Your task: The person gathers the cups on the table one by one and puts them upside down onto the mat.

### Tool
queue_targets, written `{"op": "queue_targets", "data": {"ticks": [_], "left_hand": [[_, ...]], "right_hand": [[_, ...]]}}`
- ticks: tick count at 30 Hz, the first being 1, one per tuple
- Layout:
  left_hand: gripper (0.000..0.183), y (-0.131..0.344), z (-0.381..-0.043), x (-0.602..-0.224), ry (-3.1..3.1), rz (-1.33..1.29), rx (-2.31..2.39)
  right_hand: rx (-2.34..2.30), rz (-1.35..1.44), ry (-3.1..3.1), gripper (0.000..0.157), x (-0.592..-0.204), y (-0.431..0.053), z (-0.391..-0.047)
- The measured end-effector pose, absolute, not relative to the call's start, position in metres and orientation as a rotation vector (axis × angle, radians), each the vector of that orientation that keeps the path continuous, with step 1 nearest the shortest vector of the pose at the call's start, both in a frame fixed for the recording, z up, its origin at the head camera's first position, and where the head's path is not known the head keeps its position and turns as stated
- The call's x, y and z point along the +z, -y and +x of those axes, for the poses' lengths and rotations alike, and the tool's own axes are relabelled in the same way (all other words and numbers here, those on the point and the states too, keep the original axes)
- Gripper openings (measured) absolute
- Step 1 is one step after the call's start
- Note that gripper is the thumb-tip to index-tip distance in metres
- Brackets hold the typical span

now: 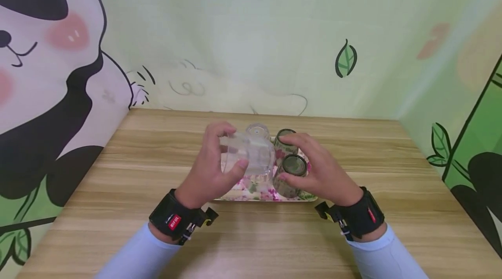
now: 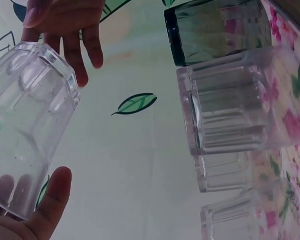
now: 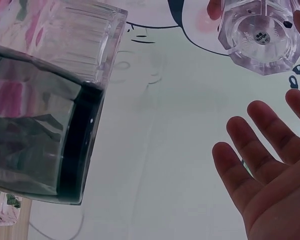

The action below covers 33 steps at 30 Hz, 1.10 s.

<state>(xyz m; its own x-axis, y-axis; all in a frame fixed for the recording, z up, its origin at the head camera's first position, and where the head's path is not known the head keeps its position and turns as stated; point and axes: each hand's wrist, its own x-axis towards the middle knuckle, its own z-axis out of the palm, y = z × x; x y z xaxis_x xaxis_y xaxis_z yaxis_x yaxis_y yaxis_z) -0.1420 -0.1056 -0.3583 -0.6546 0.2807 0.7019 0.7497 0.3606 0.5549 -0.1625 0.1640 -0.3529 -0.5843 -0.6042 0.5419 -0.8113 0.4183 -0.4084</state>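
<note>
My left hand [image 1: 209, 170] grips a clear faceted glass [image 1: 255, 154], raised and lying on its side above the tray, fingers on one side and thumb on the other. In the right wrist view its octagonal base [image 3: 262, 37] faces the camera. My right hand [image 1: 323, 168] hovers with spread, relaxed fingers [image 3: 265, 115], apart from the clear glass. Under it two smoky dark glasses [image 1: 295, 165] stand upside down on a flower-patterned tray [image 1: 251, 194]. Several clear glasses [image 2: 230, 105] stand there as well, partly hidden behind the raised glass in the head view.
The tray lies on a wood-grain table [image 1: 251, 235]. A pale green wall sheet [image 1: 219, 43] with drawn leaves rises behind the table, and a panda picture [image 1: 47, 96] covers the left side.
</note>
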Motion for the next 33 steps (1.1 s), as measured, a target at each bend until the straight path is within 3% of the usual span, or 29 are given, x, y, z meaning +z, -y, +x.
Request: {"op": "queue_targets", "data": {"ticks": [19,33], "left_hand": [[0.058,0.095,-0.14,-0.365,2.07,-0.987,-1.242],[0.057,0.092,-0.139,-0.364,2.061,-1.006,-1.226]], "right_hand": [[0.944,1.3,2.298,0.084,-0.354,-0.156,-0.159],[0.947,1.338,2.283,0.08,-0.358,-0.15,-0.155]]}}
